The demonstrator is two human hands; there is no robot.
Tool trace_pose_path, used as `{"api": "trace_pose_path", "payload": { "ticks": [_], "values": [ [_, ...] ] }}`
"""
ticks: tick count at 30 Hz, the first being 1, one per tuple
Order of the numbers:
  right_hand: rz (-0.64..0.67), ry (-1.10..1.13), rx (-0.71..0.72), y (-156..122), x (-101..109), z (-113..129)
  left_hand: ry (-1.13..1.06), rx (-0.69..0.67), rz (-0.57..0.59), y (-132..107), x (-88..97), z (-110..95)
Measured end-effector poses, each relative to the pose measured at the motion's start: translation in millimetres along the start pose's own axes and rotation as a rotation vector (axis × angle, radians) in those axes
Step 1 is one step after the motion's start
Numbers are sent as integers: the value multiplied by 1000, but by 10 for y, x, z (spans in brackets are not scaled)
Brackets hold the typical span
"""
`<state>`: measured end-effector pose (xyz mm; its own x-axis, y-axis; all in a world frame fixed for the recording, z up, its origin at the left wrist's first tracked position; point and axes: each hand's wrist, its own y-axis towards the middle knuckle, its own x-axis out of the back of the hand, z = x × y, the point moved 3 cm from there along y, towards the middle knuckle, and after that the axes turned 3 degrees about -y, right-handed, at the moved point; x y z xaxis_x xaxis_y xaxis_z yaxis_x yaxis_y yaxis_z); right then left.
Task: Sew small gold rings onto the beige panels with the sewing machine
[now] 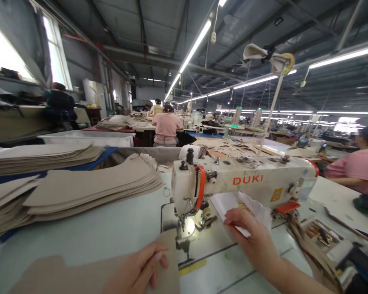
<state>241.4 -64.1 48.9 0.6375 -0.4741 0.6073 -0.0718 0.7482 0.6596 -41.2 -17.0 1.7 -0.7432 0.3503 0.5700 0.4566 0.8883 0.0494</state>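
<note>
My left hand (141,265) rests over a beige fabric panel (88,271) at the front of the table. Its fingers are curled together, and whatever lies between them is hidden. The panel's right end reaches the front of a white sewing machine (221,179) marked DUKI, close to the lit needle area. My right hand (253,237) is raised over the machine bed, thumb and forefinger pinched. Just behind those fingertips, a white sheet or bag (257,208) with small gold-coloured pieces or marks leans against the machine arm. What the pinch holds, if anything, is too small to make out.
Stacks of cut beige panels (92,183) lie on the left. A small box of metal parts (322,232) and beige strips (309,253) sit at right. A thread stand pole (271,110) rises behind the machine. Co-workers (167,124) sit ahead and at right.
</note>
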Motion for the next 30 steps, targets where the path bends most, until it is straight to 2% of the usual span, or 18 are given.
{"api": "trace_pose_path", "payload": {
  "ticks": [5, 9, 13, 19, 25, 30],
  "values": [
    [-65, 131, 142, -44, -190, 432, 58, -56, 2, -112, -42, -149],
    [-25, 250, 115, -33, -459, 575, 19, -96, 26, -174, -43, -182],
    [91, 462, -116, -36, -759, 575, -16, -107, -13, -181, -10, -201],
    [251, 859, -641, -1, -1040, 513, -49, -53, -50, -122, 7, -174],
    [326, 1171, -988, 23, -1072, 607, 17, -47, -68, -116, 15, -178],
    [372, 1324, -1095, 41, -1035, 632, 17, -33, -62, -109, 26, -212]
  ]
}}
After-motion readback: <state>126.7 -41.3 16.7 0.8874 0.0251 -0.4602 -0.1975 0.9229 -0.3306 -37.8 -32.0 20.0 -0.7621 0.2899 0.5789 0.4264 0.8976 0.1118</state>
